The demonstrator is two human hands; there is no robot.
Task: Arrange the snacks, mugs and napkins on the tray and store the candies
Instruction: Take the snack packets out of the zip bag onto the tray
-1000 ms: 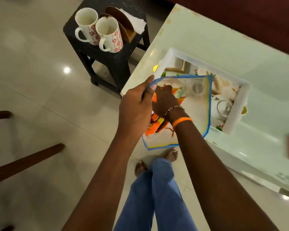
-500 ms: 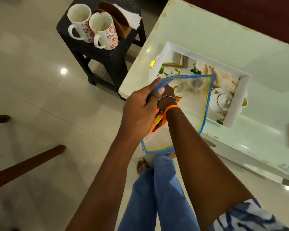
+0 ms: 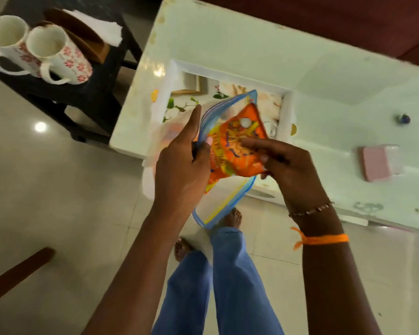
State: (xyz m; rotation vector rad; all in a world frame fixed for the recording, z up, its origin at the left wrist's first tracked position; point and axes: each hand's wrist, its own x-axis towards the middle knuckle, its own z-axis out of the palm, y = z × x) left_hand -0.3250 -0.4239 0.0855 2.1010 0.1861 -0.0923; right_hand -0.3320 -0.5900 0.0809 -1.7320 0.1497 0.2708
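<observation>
My left hand (image 3: 182, 165) grips the rim of a clear zip bag (image 3: 224, 206) with a blue and yellow seal, held over the table's near edge. My right hand (image 3: 288, 165) pinches an orange snack packet (image 3: 235, 143) that is now outside the bag's mouth. Behind them, the white tray (image 3: 287, 110) with a floral base lies on the pale table (image 3: 252, 44). Two white mugs with red flowers (image 3: 65, 56) (image 3: 7, 39) stand on a black stool (image 3: 94, 93), next to white napkins (image 3: 102, 30) in a brown wooden holder (image 3: 82, 37).
A pink box (image 3: 376, 163) and a small dark round thing (image 3: 404, 118) lie on the table to the right. A dark red sofa (image 3: 348, 18) runs behind the table. A wooden chair leg (image 3: 17, 272) crosses the floor at lower left. My legs stand below.
My right hand has come out of the zip bag, bringing the orange snack packet with it. My left hand still holds the bag's rim. The view has shifted closer to the table.
</observation>
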